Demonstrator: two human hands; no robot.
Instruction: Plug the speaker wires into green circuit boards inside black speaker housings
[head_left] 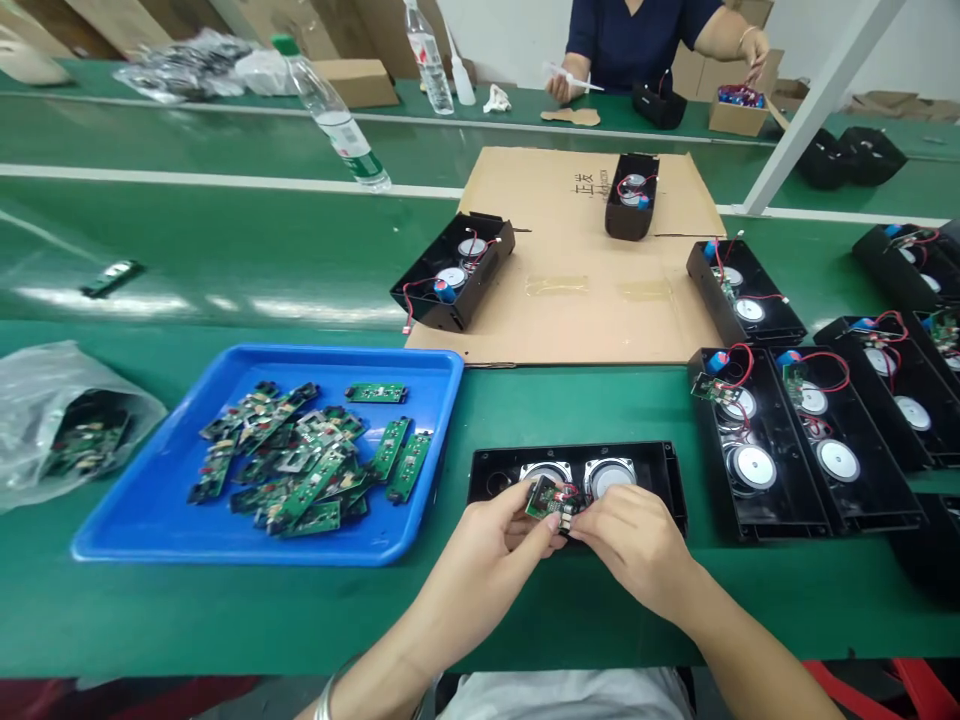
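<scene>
Green circuit board held over the near box

Closest to the person, the left hand (491, 548) grips the circuit board (540, 498) between thumb and fingers, above the front part of the near box (673, 482). The right hand (637, 540) is pinched narrow at the pale sockets (566, 521) on the board's end; its fingertips hide whether a plug sits between them. Thin wires (572, 491) show just behind the board, by two round speakers (611, 476) set in the near box.

The step in hand looks like joining the wires to the board. The next move, I judge, calls for a steady left hand and a straight, light push from the right fingertips, with no tug on the wires.

Left of the near box, a blue tray (247, 553) carries a heap of loose boards (307, 465); beyond the tray on that side lies a plastic bag (37, 400) with more inside. Right of the near box stand wired boxes (772, 520), boards among their red leads. Behind the near box, a cardboard sheet (570, 325) bears further boxes (484, 283). Farthest back from the near box are a water bottle (341, 130) and a co-worker (634, 35).
</scene>
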